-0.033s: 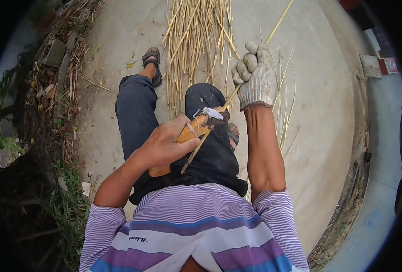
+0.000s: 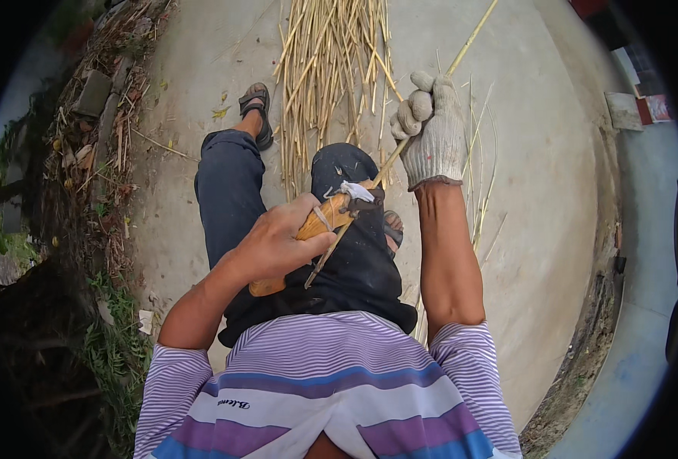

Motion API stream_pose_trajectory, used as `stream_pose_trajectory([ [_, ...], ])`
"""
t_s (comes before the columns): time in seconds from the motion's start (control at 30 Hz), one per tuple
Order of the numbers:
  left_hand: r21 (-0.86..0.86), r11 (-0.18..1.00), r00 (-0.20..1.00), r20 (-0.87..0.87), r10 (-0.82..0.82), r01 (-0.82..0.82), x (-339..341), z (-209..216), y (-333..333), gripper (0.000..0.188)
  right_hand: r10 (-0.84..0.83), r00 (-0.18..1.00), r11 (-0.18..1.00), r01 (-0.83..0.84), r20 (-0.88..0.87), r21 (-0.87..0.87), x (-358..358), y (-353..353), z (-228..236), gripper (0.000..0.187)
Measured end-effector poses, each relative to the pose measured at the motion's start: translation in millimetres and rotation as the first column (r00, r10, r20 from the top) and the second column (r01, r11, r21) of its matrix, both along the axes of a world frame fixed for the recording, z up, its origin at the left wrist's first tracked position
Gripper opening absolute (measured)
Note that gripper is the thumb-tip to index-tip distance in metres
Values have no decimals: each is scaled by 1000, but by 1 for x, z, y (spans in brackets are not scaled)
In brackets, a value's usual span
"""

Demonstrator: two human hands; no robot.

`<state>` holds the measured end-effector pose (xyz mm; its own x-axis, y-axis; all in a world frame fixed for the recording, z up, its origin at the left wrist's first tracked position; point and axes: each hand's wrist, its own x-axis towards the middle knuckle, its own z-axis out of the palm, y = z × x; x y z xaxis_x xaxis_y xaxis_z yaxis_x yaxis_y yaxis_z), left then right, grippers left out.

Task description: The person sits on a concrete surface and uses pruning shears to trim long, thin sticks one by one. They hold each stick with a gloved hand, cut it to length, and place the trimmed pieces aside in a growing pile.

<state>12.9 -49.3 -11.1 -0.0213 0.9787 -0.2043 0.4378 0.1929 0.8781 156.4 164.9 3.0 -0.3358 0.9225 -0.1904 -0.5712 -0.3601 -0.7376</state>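
Observation:
My left hand [image 2: 278, 241], bare, is closed round a wooden-handled tool [image 2: 330, 217] resting over my right thigh. White material is wrapped near the tool's head, beside a dark metal piece [image 2: 363, 203]. A long, thin, yellowish stalk [image 2: 473, 37] runs at a slant past that metal piece. Its lower end shows darker below my left thumb, near my lap. Farther forward and to the right, my right hand [image 2: 437, 138], in a pale knitted glove, is curled shut round the same stalk. How the stalk sits against the metal piece is partly hidden.
Many similar stalks [image 2: 330, 73] lie in a loose bundle on the concrete ahead, between my feet. Several thin green strips [image 2: 476, 168] lie right of my gloved hand. Bricks, dry debris [image 2: 94, 92] and weeds [image 2: 117, 352] line the left edge. A low ledge [image 2: 576, 344] curves along the right.

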Motion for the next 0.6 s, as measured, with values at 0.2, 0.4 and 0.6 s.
stream_pose_trajectory([
  [0.2, 37, 999, 993, 116, 26, -31, -6, 7, 38, 37, -173, 829, 932, -37, 531, 360, 37, -31, -7, 43],
  [0.4, -101, 989, 949, 286, 134, -109, 13, 29, 73, 29, -206, 561, 864, -281, 802, 419, 40, -116, -29, 29],
  [0.6, -99, 978, 850, 483, 209, -184, 20, 10, 85, 30, -162, 558, 803, -405, 814, 437, 36, -103, -27, 18],
])
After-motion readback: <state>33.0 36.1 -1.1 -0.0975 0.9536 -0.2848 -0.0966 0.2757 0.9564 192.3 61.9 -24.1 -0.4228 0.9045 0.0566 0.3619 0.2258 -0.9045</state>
